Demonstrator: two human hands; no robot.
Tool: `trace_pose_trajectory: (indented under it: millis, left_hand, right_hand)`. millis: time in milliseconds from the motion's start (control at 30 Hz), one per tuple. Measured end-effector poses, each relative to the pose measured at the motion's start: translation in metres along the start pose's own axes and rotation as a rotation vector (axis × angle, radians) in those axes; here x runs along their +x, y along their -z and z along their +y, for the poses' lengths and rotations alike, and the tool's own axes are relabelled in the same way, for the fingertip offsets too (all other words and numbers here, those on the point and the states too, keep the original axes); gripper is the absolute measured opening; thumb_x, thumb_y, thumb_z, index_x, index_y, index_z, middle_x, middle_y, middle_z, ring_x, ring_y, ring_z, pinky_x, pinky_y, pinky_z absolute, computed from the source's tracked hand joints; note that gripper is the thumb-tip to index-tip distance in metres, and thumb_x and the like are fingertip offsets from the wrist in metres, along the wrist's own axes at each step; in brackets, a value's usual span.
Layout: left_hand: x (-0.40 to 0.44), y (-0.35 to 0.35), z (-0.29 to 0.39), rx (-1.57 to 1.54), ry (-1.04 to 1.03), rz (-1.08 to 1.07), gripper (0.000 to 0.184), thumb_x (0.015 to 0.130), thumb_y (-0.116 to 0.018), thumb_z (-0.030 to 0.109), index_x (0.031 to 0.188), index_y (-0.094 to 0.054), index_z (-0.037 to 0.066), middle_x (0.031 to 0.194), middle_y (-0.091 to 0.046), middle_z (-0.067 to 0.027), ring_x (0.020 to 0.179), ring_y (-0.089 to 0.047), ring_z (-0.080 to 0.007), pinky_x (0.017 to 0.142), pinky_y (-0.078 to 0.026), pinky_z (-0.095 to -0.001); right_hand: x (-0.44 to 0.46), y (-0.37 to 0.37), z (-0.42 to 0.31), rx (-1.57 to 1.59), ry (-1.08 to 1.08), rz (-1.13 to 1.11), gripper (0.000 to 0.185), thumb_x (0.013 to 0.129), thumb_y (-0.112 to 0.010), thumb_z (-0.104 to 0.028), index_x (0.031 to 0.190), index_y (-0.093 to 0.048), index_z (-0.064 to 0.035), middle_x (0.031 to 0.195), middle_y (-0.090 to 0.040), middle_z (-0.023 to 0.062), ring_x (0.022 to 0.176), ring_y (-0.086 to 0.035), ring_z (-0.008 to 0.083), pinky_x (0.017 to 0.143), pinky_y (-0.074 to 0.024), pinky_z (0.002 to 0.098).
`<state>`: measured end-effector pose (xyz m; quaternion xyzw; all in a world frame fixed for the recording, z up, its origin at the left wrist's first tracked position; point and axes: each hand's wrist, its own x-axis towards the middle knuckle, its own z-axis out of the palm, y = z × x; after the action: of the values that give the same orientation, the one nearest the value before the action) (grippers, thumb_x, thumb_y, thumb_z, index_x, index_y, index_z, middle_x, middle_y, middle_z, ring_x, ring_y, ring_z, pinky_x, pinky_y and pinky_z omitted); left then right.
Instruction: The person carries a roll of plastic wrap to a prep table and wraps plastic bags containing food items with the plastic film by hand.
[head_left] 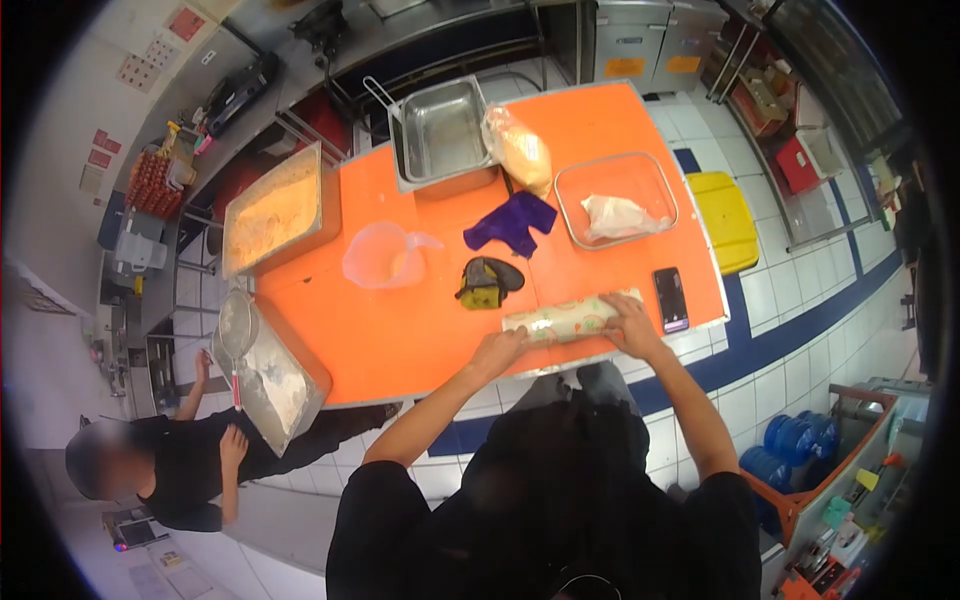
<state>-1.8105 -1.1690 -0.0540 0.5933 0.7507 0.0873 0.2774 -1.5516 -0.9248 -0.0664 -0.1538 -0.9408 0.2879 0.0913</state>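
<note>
A patterned, pale roll (566, 320) lies along the near edge of the orange table (440, 340). My left hand (500, 350) grips its left end, and my right hand (632, 326) is wrapped over its right end. Just beyond the roll sits a small black and yellow item (486, 284), with a purple cloth (512, 222) behind it. To the right of my right hand a dark phone (671, 298) lies on the table. A clear container (655, 170) holding a white bag (618, 216) stands behind the phone.
Toward the left are a pink translucent jug (372, 256), a tray of orange crumbs (322, 200) and a flour tray (300, 380) with a strainer (237, 325). A metal pan (446, 184) and bag (520, 150) stand at the back. Another person (180, 460) is at lower left.
</note>
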Motion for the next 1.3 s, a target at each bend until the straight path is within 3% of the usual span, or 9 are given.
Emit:
trace_pose_trajectory:
  millis: [367, 467, 533, 733, 900, 1067, 1133, 1200, 1300]
  left_hand:
    - [-0.012, -0.001, 0.005, -0.189, -0.022, 0.368, 0.018, 0.096, -0.066, 0.021, 0.108, -0.071, 0.008, 0.093, -0.068, -0.0146, 0.085, -0.069, -0.0357, 0.073, -0.056, -0.0454]
    - [-0.015, 0.012, 0.006, -0.269, -0.014, 0.395, 0.018, 0.095, -0.067, 0.020, 0.107, -0.072, 0.007, 0.092, -0.068, -0.0147, 0.086, -0.069, -0.0354, 0.074, -0.055, -0.0443]
    - [-0.021, 0.029, 0.006, -0.318, -0.042, 0.421, 0.018, 0.096, -0.067, 0.019, 0.107, -0.073, 0.006, 0.094, -0.069, -0.0148, 0.086, -0.069, -0.0351, 0.075, -0.055, -0.0435]
    - [-0.040, 0.057, 0.019, -0.361, -0.052, 0.391, 0.016, 0.093, -0.071, 0.018, 0.100, -0.074, 0.005, 0.089, -0.065, -0.0147, 0.085, -0.067, -0.0352, 0.074, -0.054, -0.0430]
    - [-0.039, 0.070, 0.039, -0.395, -0.011, 0.344, 0.015, 0.092, -0.074, 0.015, 0.100, -0.075, 0.002, 0.078, -0.061, -0.0125, 0.071, -0.062, -0.0260, 0.066, -0.050, -0.0369]
    - [-0.051, 0.095, 0.066, -0.523, 0.053, 0.337, 0.014, 0.093, -0.069, 0.014, 0.099, -0.074, 0.003, 0.080, -0.060, -0.0133, 0.072, -0.062, -0.0275, 0.067, -0.049, -0.0374]
    - [-0.053, 0.104, 0.069, -0.571, 0.066, 0.358, 0.013, 0.094, -0.069, 0.014, 0.098, -0.074, 0.002, 0.079, -0.060, -0.0130, 0.070, -0.060, -0.0256, 0.066, -0.048, -0.0359]
    - [-0.060, 0.107, 0.072, -0.589, 0.036, 0.415, 0.011, 0.091, -0.075, 0.011, 0.098, -0.076, 0.003, 0.074, -0.052, -0.0060, 0.064, -0.046, -0.0131, 0.059, -0.038, -0.0294]
    - [-0.065, 0.107, 0.075, -0.609, 0.023, 0.441, 0.011, 0.090, -0.076, 0.011, 0.098, -0.077, 0.004, 0.071, -0.046, -0.0041, 0.063, -0.044, -0.0130, 0.058, -0.036, -0.0293]
  right_hand:
    - [0.019, 0.017, 0.002, 0.005, 0.013, -0.058, 0.017, 0.086, -0.075, -0.021, 0.091, -0.077, -0.0055, 0.147, -0.055, 0.0140, 0.140, -0.044, 0.0378, 0.114, -0.0331, 0.0511]
    - [0.018, 0.034, 0.005, 0.292, -0.084, -0.101, 0.019, 0.090, -0.073, -0.020, 0.093, -0.076, -0.0017, 0.129, -0.067, 0.0151, 0.127, -0.056, 0.0364, 0.106, -0.0437, 0.0470]
    - [0.013, 0.061, -0.020, 0.398, -0.314, -0.062, 0.020, 0.093, -0.071, -0.019, 0.095, -0.074, 0.0016, 0.106, -0.074, 0.0145, 0.104, -0.069, 0.0305, 0.090, -0.0526, 0.0415]
    - [-0.016, 0.083, -0.035, 0.552, -0.419, -0.004, 0.019, 0.094, -0.071, -0.016, 0.094, -0.072, 0.0032, 0.089, -0.072, 0.0133, 0.077, -0.069, 0.0184, 0.072, -0.0534, 0.0344]
    - [-0.023, 0.090, -0.037, 0.494, -0.383, 0.053, 0.019, 0.094, -0.072, -0.016, 0.093, -0.073, 0.0021, 0.087, -0.071, 0.0114, 0.071, -0.065, 0.0182, 0.068, -0.0499, 0.0319]
    - [-0.032, 0.102, -0.049, 0.542, -0.456, 0.209, 0.020, 0.096, -0.071, -0.017, 0.091, -0.072, 0.0021, 0.080, -0.068, 0.0070, 0.065, -0.055, 0.0098, 0.060, -0.0444, 0.0278]
    - [-0.029, 0.101, -0.041, 0.642, -0.458, 0.230, 0.020, 0.097, -0.070, -0.017, 0.091, -0.071, 0.0021, 0.080, -0.067, 0.0056, 0.066, -0.056, 0.0088, 0.059, -0.0447, 0.0269]
    - [-0.035, 0.098, -0.047, 0.843, -0.496, 0.263, 0.021, 0.099, -0.068, -0.017, 0.091, -0.069, 0.0022, 0.079, -0.066, 0.0030, 0.067, -0.057, 0.0068, 0.058, -0.0453, 0.0250]
    - [-0.024, 0.121, -0.058, 0.835, -0.438, 0.350, 0.018, 0.100, -0.067, -0.013, 0.092, -0.069, 0.0023, 0.083, -0.067, 0.0050, 0.070, -0.061, 0.0079, 0.064, -0.0492, 0.0252]
